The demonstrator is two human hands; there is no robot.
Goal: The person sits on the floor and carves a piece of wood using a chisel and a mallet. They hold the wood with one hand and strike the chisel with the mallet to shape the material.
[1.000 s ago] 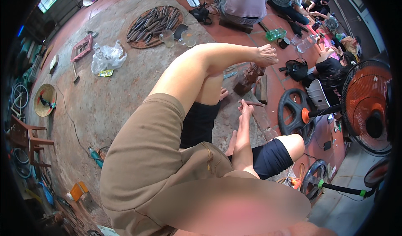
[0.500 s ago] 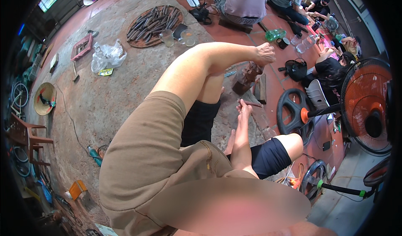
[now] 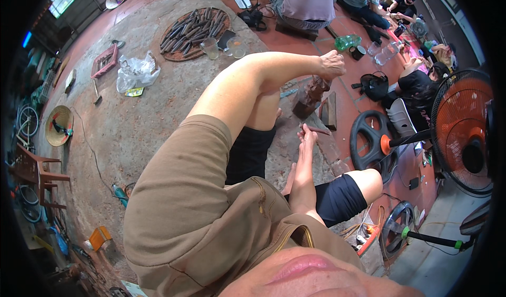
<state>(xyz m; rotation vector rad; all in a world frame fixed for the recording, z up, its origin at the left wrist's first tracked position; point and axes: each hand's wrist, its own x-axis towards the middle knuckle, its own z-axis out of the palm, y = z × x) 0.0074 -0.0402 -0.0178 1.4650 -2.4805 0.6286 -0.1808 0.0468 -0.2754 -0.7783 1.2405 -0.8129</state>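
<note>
A dark brown carved wooden figure stands on the floor slab in front of me. My left hand is closed at its top end, with the arm bent and reaching out to the right. Closer to me, my right hand pinches a slim brown pointed piece, apparently a tool handle, just below the figure's base. The far end of that piece tapers to the right, and its near end is hidden by the fingers. Beside the figure lies a wooden block.
A round tray of dark carving tools and two glass mugs sit ahead. To the right stand a fan and its black base. Several seated people work beyond. At left are a hammer, straw hat and brown chair.
Both hands keep nearly the same place and grip. My left hand has shifted very slightly. The view has moved a little, so the surroundings sit slightly differently.
</note>
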